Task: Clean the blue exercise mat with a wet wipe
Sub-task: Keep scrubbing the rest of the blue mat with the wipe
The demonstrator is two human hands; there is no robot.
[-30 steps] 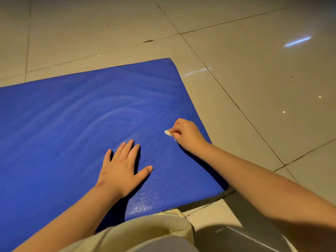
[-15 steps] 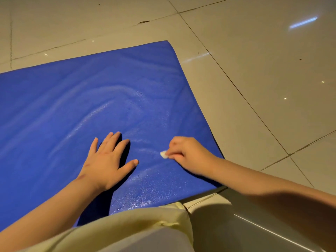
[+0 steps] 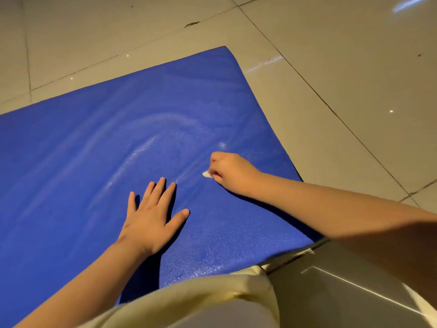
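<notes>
The blue exercise mat [image 3: 99, 147] lies flat on the tiled floor and fills the left and middle of the view, with pale wet streaks curving across it. My left hand [image 3: 151, 218] rests flat on the mat, fingers straight and spread. To its right, my right hand [image 3: 230, 172] is curled around a small balled white wet wipe [image 3: 207, 174] and holds it against the mat near the right edge. Only a corner of the wipe shows past the fingers.
Beige glossy floor tiles [image 3: 343, 67] with dark grout lines surround the mat at the top and right. My pale yellow clothing [image 3: 208, 301] covers the bottom middle, at the mat's near edge.
My right hand with the wipe has moved across the mat between frames, first toward me and left, then away again. The camera view shifted. My left hand stays flat on the mat.
</notes>
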